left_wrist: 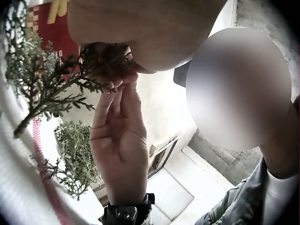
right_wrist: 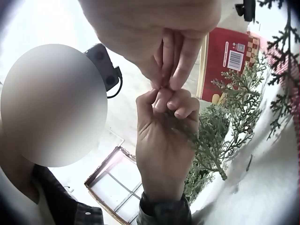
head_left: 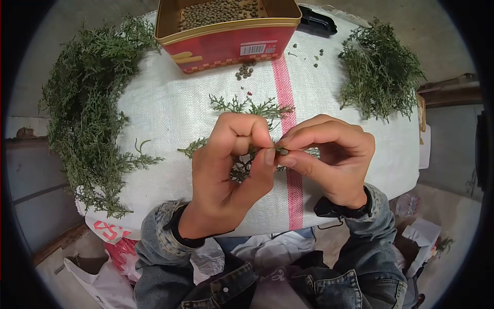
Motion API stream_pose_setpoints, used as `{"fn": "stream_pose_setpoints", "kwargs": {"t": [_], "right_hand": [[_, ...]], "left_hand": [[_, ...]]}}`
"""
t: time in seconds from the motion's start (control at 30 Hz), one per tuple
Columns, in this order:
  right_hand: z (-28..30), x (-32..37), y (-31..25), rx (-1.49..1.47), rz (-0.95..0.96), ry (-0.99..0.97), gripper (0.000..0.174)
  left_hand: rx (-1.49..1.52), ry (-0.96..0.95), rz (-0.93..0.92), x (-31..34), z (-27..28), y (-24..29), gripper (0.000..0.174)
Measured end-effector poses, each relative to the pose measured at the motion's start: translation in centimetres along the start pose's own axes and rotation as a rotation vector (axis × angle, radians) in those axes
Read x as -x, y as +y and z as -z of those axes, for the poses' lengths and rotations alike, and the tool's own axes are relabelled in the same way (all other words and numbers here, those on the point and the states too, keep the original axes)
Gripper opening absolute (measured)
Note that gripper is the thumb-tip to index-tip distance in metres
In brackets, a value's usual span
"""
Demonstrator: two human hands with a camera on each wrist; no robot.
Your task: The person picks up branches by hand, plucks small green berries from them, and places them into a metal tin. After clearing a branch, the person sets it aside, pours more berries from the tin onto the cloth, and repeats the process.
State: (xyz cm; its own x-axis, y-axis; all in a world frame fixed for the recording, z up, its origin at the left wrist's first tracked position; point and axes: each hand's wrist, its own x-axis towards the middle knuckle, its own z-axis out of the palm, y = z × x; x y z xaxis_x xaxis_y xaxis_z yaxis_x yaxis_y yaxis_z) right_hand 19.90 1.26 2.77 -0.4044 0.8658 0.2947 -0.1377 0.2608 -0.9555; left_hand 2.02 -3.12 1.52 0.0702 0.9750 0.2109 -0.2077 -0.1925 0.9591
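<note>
Lying just above a white woven sack [head_left: 170,103], a green conifer sprig [head_left: 257,109] is held in the left hand [head_left: 226,170]. Its stems are enclosed by the curled fingers, and its tip is pressed between thumb and forefinger. A small dark cone [head_left: 282,151] at that tip is pinched by the right hand [head_left: 329,154], whose thumb and forefinger are closed narrowly on it while the other fingers are folded loosely behind. The fingertips of both hands are brought together, touching, with the cone between them and the sprig's fronds spread out beyond and beneath the left hand. In the right wrist view the foliage is seen hanging from the left fist.

A red stripe [head_left: 288,92] is crossed by the hands. A red and gold tin [head_left: 231,49] filled with round seeds [head_left: 218,11] is set at the far edge of the sack, and a few loose seeds [head_left: 244,72] are scattered just before it. Heaps of green branches are laid on the left [head_left: 87,113] and on the right [head_left: 381,72].
</note>
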Motion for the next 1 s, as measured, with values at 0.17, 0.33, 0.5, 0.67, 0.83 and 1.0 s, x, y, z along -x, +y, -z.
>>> {"fn": "stream_pose_setpoints", "kwargs": {"t": [0.17,0.33,0.5,0.67,0.83,1.0], "right_hand": [[-0.32,0.05,0.05,-0.034,-0.050,0.044,0.026],[0.00,-0.08,0.29,0.042,0.020,0.021,0.022],[0.23,0.25,0.39,0.102,0.082,0.011,0.019],[0.08,0.43,0.28,0.075,0.055,0.020,0.018],[-0.03,0.57,0.44,0.031,0.038,0.039,0.017],[0.01,0.29,0.55,-0.043,0.021,0.023,0.018]], "left_hand": [[-0.028,-0.044,0.014,-0.23,0.23,-0.05,0.013],[0.009,0.036,0.026,0.03,-0.42,-0.19,0.018],[0.089,0.049,0.047,0.14,-0.58,-0.54,0.016],[0.120,-0.045,0.054,-0.13,-0.28,-0.36,0.010],[0.189,-0.030,0.035,0.04,-0.50,-0.68,0.013],[0.225,-0.036,0.059,-0.27,-0.61,-0.38,0.013]]}}
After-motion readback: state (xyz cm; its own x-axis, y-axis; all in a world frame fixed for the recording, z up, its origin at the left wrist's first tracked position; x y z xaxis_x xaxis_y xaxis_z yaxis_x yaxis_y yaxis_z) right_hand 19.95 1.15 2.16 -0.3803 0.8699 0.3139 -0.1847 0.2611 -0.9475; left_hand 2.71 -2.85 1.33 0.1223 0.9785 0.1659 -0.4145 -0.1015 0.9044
